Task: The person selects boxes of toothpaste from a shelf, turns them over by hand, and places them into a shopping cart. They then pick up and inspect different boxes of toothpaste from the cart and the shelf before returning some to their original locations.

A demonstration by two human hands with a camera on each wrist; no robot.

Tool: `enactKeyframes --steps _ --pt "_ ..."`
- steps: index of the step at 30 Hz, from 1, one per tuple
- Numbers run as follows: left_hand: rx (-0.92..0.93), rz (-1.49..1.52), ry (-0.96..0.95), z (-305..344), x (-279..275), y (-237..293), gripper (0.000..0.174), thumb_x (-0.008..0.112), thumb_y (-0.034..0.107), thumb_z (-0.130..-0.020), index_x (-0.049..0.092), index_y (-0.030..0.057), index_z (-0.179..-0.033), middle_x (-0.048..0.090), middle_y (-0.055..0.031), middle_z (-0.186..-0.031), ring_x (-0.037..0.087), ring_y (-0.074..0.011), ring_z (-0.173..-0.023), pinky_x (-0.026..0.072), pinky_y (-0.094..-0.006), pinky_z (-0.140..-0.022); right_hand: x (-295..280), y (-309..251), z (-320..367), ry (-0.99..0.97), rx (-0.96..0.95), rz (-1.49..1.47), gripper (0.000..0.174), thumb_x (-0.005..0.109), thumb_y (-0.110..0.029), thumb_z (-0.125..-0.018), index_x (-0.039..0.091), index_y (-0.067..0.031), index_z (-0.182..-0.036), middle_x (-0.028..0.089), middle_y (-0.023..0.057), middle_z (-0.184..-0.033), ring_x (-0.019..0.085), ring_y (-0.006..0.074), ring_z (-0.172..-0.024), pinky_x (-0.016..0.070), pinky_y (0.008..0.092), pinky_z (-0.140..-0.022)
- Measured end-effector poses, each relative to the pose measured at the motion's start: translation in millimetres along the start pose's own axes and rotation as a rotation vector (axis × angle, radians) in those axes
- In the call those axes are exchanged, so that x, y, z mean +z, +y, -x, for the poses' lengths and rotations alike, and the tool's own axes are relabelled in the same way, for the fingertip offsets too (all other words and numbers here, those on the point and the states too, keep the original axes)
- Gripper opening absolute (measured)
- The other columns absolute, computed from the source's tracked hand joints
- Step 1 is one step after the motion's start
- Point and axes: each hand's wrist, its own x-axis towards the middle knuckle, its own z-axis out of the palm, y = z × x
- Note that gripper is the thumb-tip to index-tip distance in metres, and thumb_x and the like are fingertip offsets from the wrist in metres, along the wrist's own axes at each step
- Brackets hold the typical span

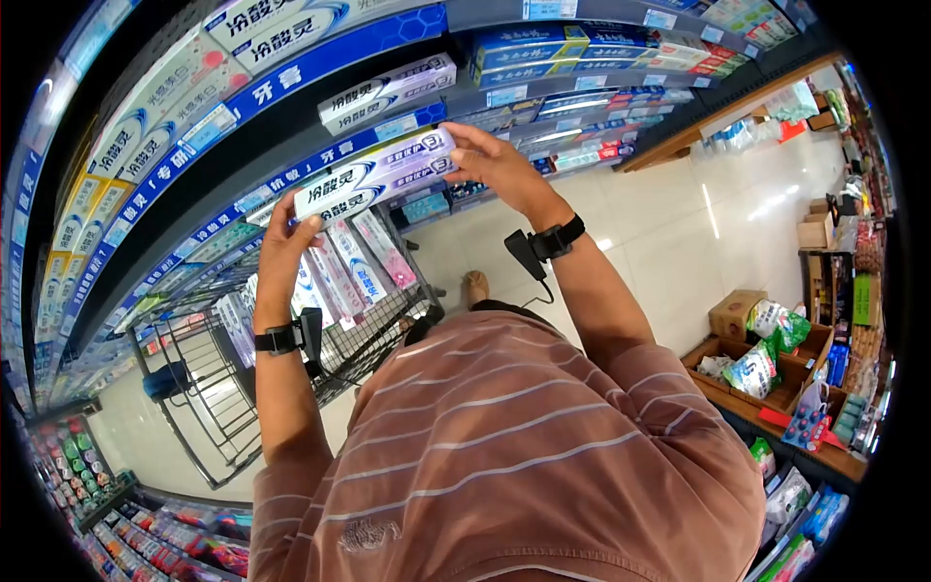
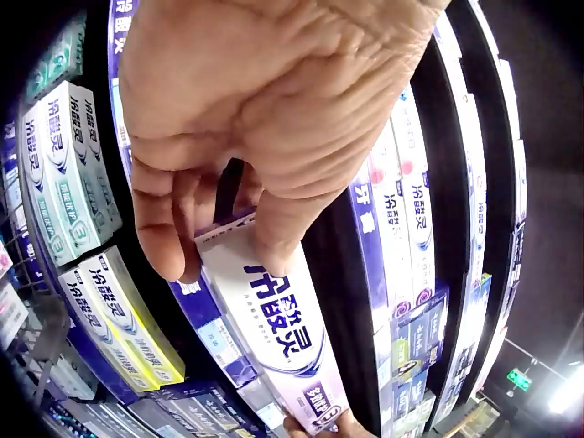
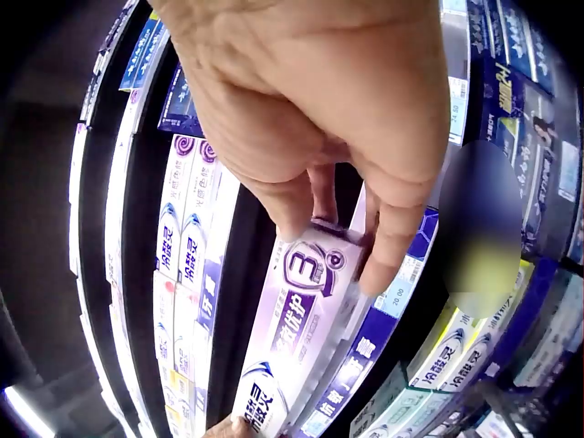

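Note:
A long white and purple toothpaste box (image 1: 378, 175) is held level between both hands in front of the shelf. My left hand (image 1: 281, 250) grips its white end, with the thumb on the near face and the fingers behind. At the purple end my right hand (image 1: 502, 173) pinches it the same way. The left wrist view shows the left thumb pressed on the box (image 2: 283, 319) by its dark lettering. In the right wrist view, the right thumb and fingers straddle the box's end (image 3: 306, 274). Similar boxes (image 1: 388, 94) sit on the shelf just beyond.
Shelves with blue label strips (image 1: 301, 73) carry rows of toothpaste boxes ahead and to the left. A wire cart (image 1: 215, 477) with several boxes (image 1: 359, 272) inside stands at lower left. Tiled floor (image 1: 669, 218) lies to the right, with a wooden bin (image 1: 800, 373) of bagged goods beyond.

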Motion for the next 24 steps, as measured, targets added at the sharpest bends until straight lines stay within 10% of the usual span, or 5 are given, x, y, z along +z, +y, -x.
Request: enactKeyframes --steps 11,24 --pt "0.017 -0.208 0.078 -68 35 18 0.055 0.070 0.017 -0.093 0.050 0.0082 -0.144 0.063 -0.0110 -0.124 0.066 -0.0129 -0.079 0.0500 -0.0241 -0.059 -27 -13 -44 0.134 -0.143 0.236 0.056 0.054 -0.019 -0.102 0.038 -0.0045 -0.153 0.060 0.0172 -0.137 0.062 0.0210 -0.117 0.0470 0.0315 -0.100" --pt "0.062 -0.252 0.135 -121 44 10 0.052 0.069 0.018 -0.094 0.051 0.0023 -0.140 0.067 -0.0072 -0.101 0.060 -0.0116 -0.081 0.0511 -0.0265 -0.067 -36 2 -100 0.315 -0.178 0.752 0.058 0.053 -0.024 -0.099 0.039 0.0013 -0.150 0.049 0.0254 -0.138 0.053 0.0421 -0.123 0.0439 0.0444 -0.106"
